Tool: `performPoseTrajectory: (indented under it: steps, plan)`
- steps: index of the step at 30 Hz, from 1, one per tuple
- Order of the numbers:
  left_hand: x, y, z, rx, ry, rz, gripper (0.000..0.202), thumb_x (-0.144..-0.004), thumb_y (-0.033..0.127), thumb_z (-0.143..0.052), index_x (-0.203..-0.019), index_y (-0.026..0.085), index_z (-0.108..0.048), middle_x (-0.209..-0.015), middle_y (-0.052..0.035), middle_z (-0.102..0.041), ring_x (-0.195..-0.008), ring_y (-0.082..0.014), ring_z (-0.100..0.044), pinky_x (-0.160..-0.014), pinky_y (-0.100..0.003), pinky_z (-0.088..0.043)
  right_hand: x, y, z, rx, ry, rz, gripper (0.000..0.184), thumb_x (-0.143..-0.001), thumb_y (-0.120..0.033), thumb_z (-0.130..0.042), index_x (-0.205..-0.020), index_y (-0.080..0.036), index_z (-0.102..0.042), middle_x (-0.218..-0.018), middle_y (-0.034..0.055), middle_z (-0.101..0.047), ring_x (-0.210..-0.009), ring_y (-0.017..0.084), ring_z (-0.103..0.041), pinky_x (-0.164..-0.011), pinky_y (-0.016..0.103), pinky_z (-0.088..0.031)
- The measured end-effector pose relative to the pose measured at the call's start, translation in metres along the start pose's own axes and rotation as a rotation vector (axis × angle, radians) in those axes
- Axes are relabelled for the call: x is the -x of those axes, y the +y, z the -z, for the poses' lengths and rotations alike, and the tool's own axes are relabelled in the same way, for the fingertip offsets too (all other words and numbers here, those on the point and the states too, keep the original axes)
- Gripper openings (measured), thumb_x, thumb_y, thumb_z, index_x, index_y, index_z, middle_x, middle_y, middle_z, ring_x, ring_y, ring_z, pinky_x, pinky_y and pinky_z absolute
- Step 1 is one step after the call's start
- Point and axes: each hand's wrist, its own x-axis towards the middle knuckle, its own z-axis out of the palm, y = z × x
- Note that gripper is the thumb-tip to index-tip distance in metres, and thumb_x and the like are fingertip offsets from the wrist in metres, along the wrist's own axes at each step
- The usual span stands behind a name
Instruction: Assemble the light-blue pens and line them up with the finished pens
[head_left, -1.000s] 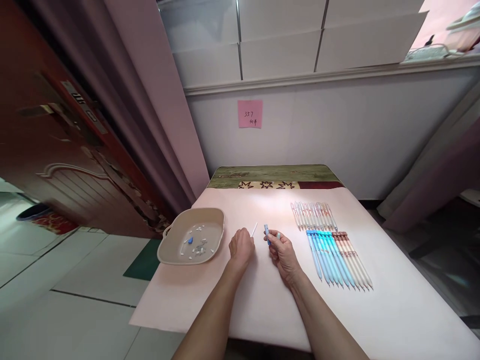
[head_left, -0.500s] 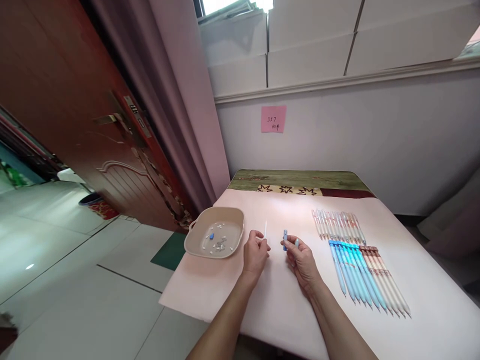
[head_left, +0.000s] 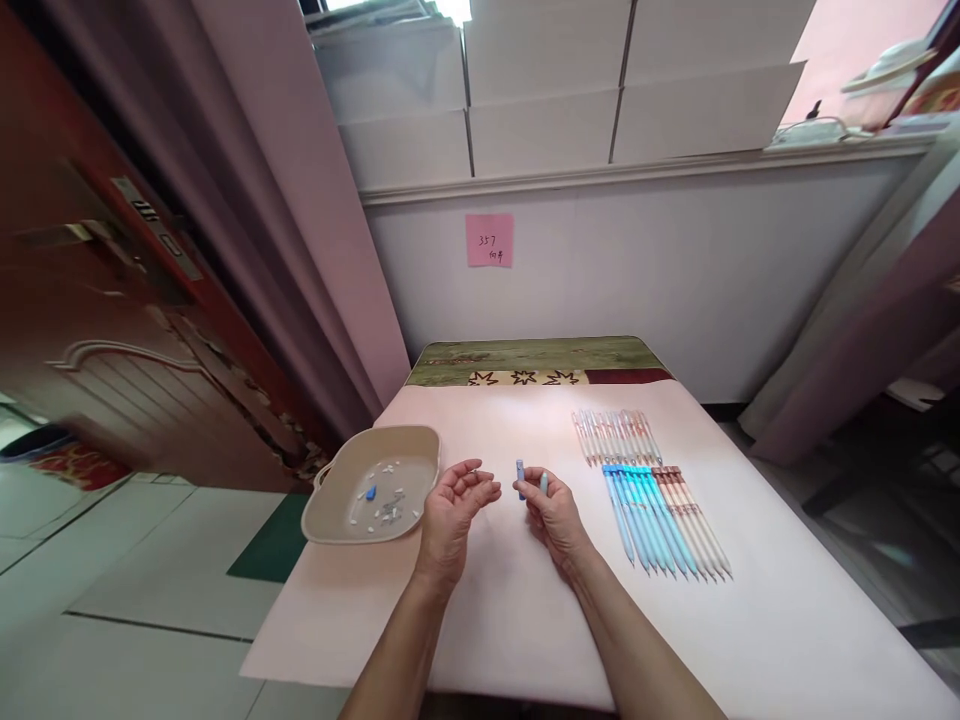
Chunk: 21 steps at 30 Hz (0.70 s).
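My left hand (head_left: 452, 508) is turned palm up over the pink table cover (head_left: 517, 610), its fingers curled into a pinch; whatever they hold is too small to make out. Just to its right, my right hand (head_left: 553, 512) pinches a short blue pen piece (head_left: 520, 477) upright, with a pale blue bit (head_left: 543, 483) held beside it. A small gap separates the two hands. The beige tray (head_left: 330, 515) with several small white and blue bits lies left of my left hand.
Right of my hands lie rows of pens: clear ones (head_left: 615, 436) farther back, blue ones (head_left: 637, 520) and pink-brown ones (head_left: 691, 518) nearer. A pink sticky note (head_left: 489, 240) hangs on the wall. A curtain and a brown door (head_left: 97, 330) stand left; the table's left edge drops to the floor.
My left hand has turned palm up and the thin white stick it held upright no longer shows. My right hand keeps the blue piece. The view has swung back toward the right.
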Motion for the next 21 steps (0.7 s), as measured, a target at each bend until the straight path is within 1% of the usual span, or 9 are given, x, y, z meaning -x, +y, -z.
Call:
performPoseTrajectory:
  steps: [2,4,7,9,11,13,15,17,21]
  plan:
    - [0.000,-0.001,0.000,-0.052,0.059,-0.003,0.042,-0.064,0.033,-0.079,-0.097,0.012,-0.063,-0.075,-0.0037,-0.068,-0.065,-0.0149,-0.066,-0.067,-0.031,-0.055,-0.001,0.000,0.000,-0.019,-0.009,0.040,0.032,-0.060,-0.035,-0.081,-0.082,-0.019,-0.063,-0.063,-0.0051,-0.054,-0.050,0.008,-0.040,-0.046,0.021,-0.026]
    - [-0.001,-0.002,0.002,-0.090,0.112,-0.012,0.039,-0.068,0.039,-0.075,-0.094,0.011,-0.065,-0.065,-0.0013,-0.064,-0.054,-0.0121,-0.060,-0.054,-0.027,-0.051,-0.002,0.001,0.000,-0.034,-0.021,0.061,0.032,-0.060,-0.033,-0.081,-0.084,-0.019,-0.065,-0.068,-0.0031,-0.058,-0.058,0.009,-0.045,-0.051,0.022,-0.031]
    - [-0.002,-0.002,0.002,-0.163,0.192,-0.112,0.034,-0.069,0.039,-0.074,-0.089,0.012,-0.069,-0.055,0.0041,-0.054,-0.046,-0.0060,-0.045,-0.044,-0.019,-0.038,-0.002,0.001,0.000,-0.025,-0.029,0.030,0.034,-0.061,-0.033,-0.081,-0.088,-0.018,-0.067,-0.069,-0.0024,-0.058,-0.055,0.008,-0.042,-0.048,0.021,-0.027]
    - [-0.002,-0.001,0.001,-0.212,0.226,-0.161,0.028,-0.067,0.037,-0.075,-0.082,0.014,-0.070,-0.058,0.0039,-0.054,-0.047,-0.0043,-0.040,-0.044,-0.017,-0.033,-0.002,0.001,0.000,-0.007,-0.026,-0.005,0.035,-0.061,-0.035,-0.081,-0.088,-0.017,-0.067,-0.064,-0.0039,-0.055,-0.048,0.006,-0.034,-0.043,0.021,-0.020]
    - [-0.002,-0.002,-0.002,-0.221,0.185,-0.112,0.028,-0.066,0.039,-0.075,-0.079,0.015,-0.068,-0.069,0.0007,-0.062,-0.049,-0.0041,-0.041,-0.042,-0.017,-0.030,-0.001,0.001,0.000,-0.001,-0.028,-0.029,0.034,-0.061,-0.036,-0.080,-0.086,-0.017,-0.067,-0.059,-0.0056,-0.052,-0.044,0.005,-0.028,-0.042,0.021,-0.015]
    - [0.000,-0.004,-0.005,-0.201,0.100,-0.010,0.032,-0.067,0.043,-0.073,-0.082,0.016,-0.066,-0.078,-0.0021,-0.067,-0.047,-0.0041,-0.041,-0.040,-0.017,-0.026,0.000,0.000,0.000,-0.004,-0.029,-0.034,0.033,-0.062,-0.036,-0.080,-0.085,-0.017,-0.067,-0.058,-0.0055,-0.052,-0.044,0.005,-0.027,-0.042,0.021,-0.014]
    - [0.003,-0.007,-0.008,-0.184,0.046,0.047,0.035,-0.070,0.046,-0.069,-0.089,0.017,-0.064,-0.078,-0.0033,-0.069,-0.044,-0.0041,-0.039,-0.039,-0.017,-0.024,0.002,-0.002,-0.001,-0.007,-0.034,-0.035,0.034,-0.062,-0.037,-0.079,-0.086,-0.017,-0.067,-0.062,-0.0037,-0.057,-0.044,0.005,-0.028,-0.042,0.022,-0.014]
    - [0.005,-0.011,-0.010,-0.185,0.026,0.041,0.036,-0.073,0.048,-0.067,-0.092,0.017,-0.063,-0.075,-0.0036,-0.070,-0.042,-0.0042,-0.037,-0.039,-0.018,-0.024,0.003,-0.003,-0.001,-0.013,-0.036,-0.036,0.035,-0.063,-0.039,-0.078,-0.088,-0.018,-0.068,-0.069,-0.0018,-0.061,-0.043,0.005,-0.027,-0.041,0.022,-0.013]
    - [0.007,-0.015,-0.012,-0.238,-0.006,0.029,0.033,-0.069,0.044,-0.071,-0.084,0.015,-0.064,-0.070,-0.0055,-0.071,-0.046,-0.0068,-0.043,-0.044,-0.020,-0.029,0.003,-0.004,-0.002,-0.021,-0.046,-0.019,0.037,-0.066,-0.042,-0.076,-0.094,-0.019,-0.067,-0.074,-0.0009,-0.064,-0.043,0.004,-0.026,-0.041,0.022,-0.012]
